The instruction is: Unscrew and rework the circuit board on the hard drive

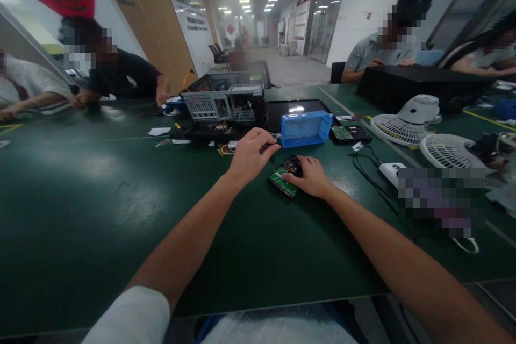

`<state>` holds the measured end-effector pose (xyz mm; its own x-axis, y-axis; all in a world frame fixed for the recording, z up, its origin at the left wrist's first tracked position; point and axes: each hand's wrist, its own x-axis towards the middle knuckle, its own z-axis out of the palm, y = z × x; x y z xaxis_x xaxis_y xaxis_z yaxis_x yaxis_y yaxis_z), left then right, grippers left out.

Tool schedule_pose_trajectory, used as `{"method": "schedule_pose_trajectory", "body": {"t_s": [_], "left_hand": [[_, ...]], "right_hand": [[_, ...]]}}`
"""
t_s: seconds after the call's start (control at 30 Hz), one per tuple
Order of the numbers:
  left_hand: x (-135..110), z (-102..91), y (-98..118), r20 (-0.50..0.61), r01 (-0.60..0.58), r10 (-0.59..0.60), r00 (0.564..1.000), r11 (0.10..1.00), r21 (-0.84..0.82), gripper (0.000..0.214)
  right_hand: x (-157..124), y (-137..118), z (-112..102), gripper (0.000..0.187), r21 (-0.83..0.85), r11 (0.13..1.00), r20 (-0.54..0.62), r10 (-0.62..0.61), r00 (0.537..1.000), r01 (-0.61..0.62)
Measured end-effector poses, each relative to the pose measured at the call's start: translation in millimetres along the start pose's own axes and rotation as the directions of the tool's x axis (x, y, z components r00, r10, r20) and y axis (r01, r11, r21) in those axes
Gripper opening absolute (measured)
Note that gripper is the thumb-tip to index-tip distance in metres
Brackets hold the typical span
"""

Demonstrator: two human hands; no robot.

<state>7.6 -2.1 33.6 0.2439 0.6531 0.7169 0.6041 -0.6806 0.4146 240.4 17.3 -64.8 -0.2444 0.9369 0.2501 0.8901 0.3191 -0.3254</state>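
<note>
A hard drive (281, 181) lies on the green table with its circuit board facing up. My right hand (312, 176) grips it from the right, thumb over the board and fingers along the far edge. Just beyond its left side, my left hand (253, 155) is closed in a pinch, raised above the table. A thin, dark, screwdriver-like tool (273, 160) points down from those fingers toward the drive; its handle is mostly hidden. Behind both hands, a blue plastic bin (306, 130) rests on its side with its open face toward me.
An opened computer case (223, 106) stands beyond my left hand. Another hard drive (350, 134) lies right of the bin. Farther right are white fans (397, 128), a white power strip (393, 174) and black cables (371, 174). Other people sit across the table (100, 199) on both sides.
</note>
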Motion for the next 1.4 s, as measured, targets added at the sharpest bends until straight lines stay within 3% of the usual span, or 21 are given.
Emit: {"method": "schedule_pose_trajectory", "body": {"t_s": [0.3, 0.5, 0.8, 1.03, 1.4], "left_hand": [[1, -2.5, -1, -0.009, -0.068, 0.068, 0.998, 0.998, 0.011, 0.007], [-3, 5.3, -3, -0.004, 0.016, -0.017, 1.0, 0.996, -0.085, 0.016], [-4, 7.7, 4, -0.074, 0.052, -0.061, 0.995, 0.992, -0.117, 0.017], [-3, 8.5, -1, -0.078, 0.022, -0.027, 0.997, 0.998, -0.062, 0.006], [-3, 4.6, -1, -0.037, -0.048, 0.051, 0.998, 0.995, 0.083, 0.016]], "right_hand": [[-1, -1, -1, 0.094, -0.005, 1.0, -0.002, 0.006, 1.0, -0.006], [-1, 0, -1, 0.093, 0.004, 1.0, 0.003, 0.001, 1.0, -0.001], [0, 2, 2, 0.096, 0.001, 1.0, -0.004, -0.007, 1.0, 0.007], [1, 4, 5, 0.098, -0.002, 1.0, -0.004, -0.011, 1.0, 0.011], [0, 3, 3, 0.097, 0.006, 1.0, -0.008, -0.012, 1.0, 0.012]]}}
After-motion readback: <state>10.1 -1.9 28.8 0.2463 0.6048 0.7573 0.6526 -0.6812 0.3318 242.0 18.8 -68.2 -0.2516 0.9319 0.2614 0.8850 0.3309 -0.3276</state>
